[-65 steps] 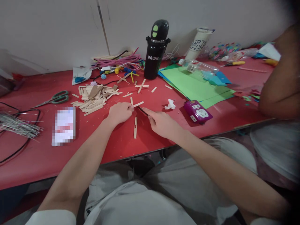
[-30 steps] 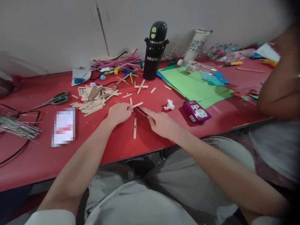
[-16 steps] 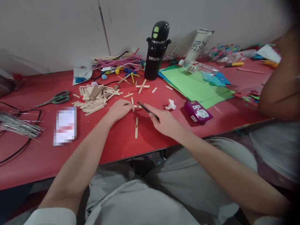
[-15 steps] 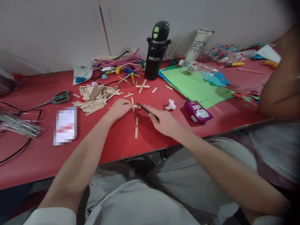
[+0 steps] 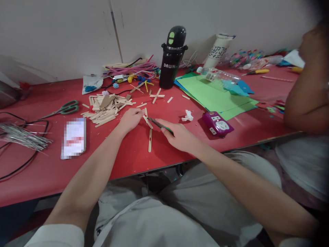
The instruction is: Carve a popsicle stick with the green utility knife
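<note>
My left hand [image 5: 131,120] is closed, its fingertips pinching a wooden craft stick [image 5: 148,122] that slants down to the right. In my right hand [image 5: 177,134] is a slim dark utility knife [image 5: 162,126] with a green part, its tip against or very close to that stick. Another craft stick [image 5: 146,111] lies just behind the fingertips. Nearer the table edge rests a craft stick with a small slot [image 5: 149,145]. Two crossed sticks [image 5: 156,96] lie farther back. Left of my left hand is a heap of craft sticks [image 5: 106,109].
Green-handled scissors [image 5: 69,107], a phone [image 5: 74,139] and a wire bundle [image 5: 23,137] lie left on the red table [image 5: 123,164]. A black bottle [image 5: 169,70] stands behind. To the right are crumpled tissue [image 5: 187,116], a purple power socket [image 5: 217,124], green paper [image 5: 205,92] and another person's arm [image 5: 307,92].
The held stick has tilted, its free end now pointing down and right. The knife's tip has shifted slightly left and down, and the view has moved a little.
</note>
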{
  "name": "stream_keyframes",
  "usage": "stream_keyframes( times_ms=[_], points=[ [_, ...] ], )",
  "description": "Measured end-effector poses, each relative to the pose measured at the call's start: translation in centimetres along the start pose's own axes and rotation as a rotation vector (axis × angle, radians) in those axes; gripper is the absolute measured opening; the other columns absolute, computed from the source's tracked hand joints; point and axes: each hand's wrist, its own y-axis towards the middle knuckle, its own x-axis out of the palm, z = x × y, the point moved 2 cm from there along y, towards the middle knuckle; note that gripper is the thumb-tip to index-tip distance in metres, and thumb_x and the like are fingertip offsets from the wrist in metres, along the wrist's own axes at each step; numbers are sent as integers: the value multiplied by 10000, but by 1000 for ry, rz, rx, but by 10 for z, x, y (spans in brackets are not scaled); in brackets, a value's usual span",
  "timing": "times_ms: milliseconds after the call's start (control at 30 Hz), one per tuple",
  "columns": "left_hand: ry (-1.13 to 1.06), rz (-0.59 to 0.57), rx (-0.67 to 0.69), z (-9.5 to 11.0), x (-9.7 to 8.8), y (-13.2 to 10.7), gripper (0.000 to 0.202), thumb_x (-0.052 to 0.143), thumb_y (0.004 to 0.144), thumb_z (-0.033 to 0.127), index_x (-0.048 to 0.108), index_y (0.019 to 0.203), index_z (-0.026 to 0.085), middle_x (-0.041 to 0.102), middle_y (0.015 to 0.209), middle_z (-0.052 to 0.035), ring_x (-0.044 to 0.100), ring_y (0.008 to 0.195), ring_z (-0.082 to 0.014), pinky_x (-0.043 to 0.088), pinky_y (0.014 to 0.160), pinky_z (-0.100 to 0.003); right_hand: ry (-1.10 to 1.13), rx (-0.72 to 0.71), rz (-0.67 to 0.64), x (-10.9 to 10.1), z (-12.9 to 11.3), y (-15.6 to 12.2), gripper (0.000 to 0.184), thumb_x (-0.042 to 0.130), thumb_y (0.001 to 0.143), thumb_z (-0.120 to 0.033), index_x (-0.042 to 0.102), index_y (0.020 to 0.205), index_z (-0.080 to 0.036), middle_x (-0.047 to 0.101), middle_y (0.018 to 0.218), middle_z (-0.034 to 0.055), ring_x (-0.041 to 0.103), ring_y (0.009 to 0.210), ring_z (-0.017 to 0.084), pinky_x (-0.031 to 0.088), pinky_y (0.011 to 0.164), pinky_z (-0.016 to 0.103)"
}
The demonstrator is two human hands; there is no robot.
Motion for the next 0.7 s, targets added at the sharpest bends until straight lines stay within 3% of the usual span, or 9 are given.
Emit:
stream_keyframes(
  times_ms=[300,700],
  points=[
    [-24,-48,0,4,-3,-3,403,516,916,393,369,593,203,326,560,36,317,559,-118,221,570,-301,54,-55,42,4,2,0,492,412,1011,-223,544,1483,-192,588,1463,66,543,1367,230,429,1167,423],
    [-19,-45,21,1,-1,1,411,526,914,369,358,577,205,307,555,40,304,558,-118,211,586,-309,41,-1,16,0,0,-4,507,430,999,-203,531,1496,-213,574,1478,50,527,1379,241,416,1177,440]
  ],
)
